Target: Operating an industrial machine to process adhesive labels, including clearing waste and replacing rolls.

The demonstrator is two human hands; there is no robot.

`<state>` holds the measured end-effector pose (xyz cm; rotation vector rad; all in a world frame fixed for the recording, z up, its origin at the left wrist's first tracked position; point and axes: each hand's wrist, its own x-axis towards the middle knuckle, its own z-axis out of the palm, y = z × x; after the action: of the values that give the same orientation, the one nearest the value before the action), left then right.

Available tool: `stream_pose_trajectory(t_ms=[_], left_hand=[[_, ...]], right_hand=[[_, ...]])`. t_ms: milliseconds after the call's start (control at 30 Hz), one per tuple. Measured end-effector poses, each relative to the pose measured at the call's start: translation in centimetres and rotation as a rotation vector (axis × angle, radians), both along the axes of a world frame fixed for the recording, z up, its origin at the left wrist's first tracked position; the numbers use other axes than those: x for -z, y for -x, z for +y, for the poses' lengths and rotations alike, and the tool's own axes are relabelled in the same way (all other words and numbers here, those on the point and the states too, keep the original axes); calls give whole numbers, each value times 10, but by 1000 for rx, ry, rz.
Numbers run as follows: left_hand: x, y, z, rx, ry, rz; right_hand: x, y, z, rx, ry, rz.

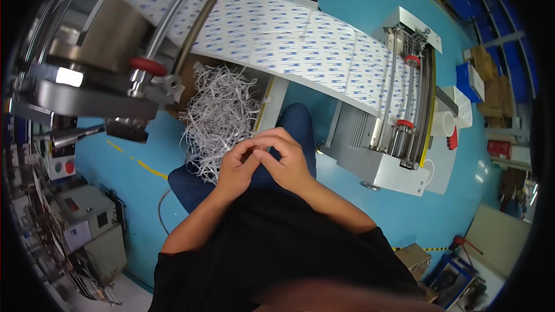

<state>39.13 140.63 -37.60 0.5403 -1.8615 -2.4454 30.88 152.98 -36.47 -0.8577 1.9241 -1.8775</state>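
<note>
Over my lap, my left hand (234,167) and my right hand (289,164) meet, fingers curled and tips pinched together. Whatever sits between the fingertips, if anything, is too small to make out. Just beyond and to the left of them lies a tangled heap of thin white strips (219,110), piled in what looks like a cardboard box. The heap's near edge reaches my left hand and knee. Farther out, a wide white web with blue print (289,37) stretches across a machine above the heap.
At left, a metal roller assembly (98,95) with a red collar (148,66) juts close to the heap. Another roller unit (404,98) stands at right on a grey machine housing (370,150). A control cabinet (87,214) is at lower left, and shelving lines the right.
</note>
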Motion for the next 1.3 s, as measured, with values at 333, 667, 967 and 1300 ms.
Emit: stream_pose_trajectory(t_ms=[333, 667, 967, 1300], left_hand=[[32, -30, -59, -308, 160, -73], [81, -63, -80, -344, 469, -214], [201, -138, -112, -429, 962, -336], [169, -30, -134, -368, -151, -256]], right_hand=[[45, -25, -59, -119, 58, -685], [180, -47, -142, 9, -60, -585], [263, -30, -145, -272, -616, 191], [140, 13, -154, -502, -566, 394]])
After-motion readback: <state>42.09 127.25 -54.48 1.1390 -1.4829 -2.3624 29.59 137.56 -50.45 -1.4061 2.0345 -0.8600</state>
